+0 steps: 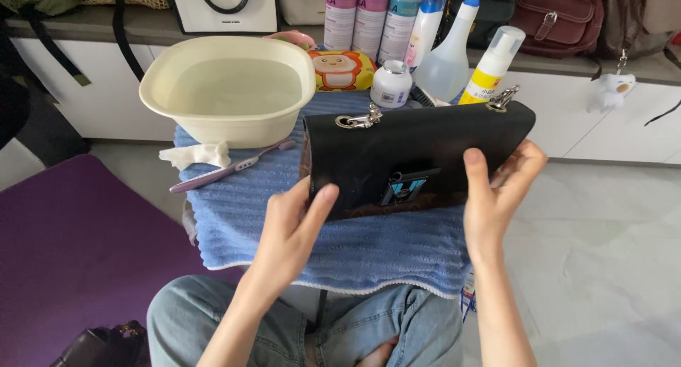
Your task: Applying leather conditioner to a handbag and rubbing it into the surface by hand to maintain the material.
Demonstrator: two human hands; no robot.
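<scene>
— Over the blue towel [284, 218], what are you holding?

— You're gripping a black bag [415, 154] upright, flap facing you. Your left hand [294, 228] is clasping its lower left corner, thumb on the front; your right hand [496, 189] is clamping the right edge, thumb pressing the flap.

— And what's lying around it?

— A cream basin [227, 86] of water is sitting on the towel to the left, with a purple toothbrush [230, 167] and a white cloth [195, 154] just in front of it. Bottles [397, 26] are standing behind the bag.
</scene>
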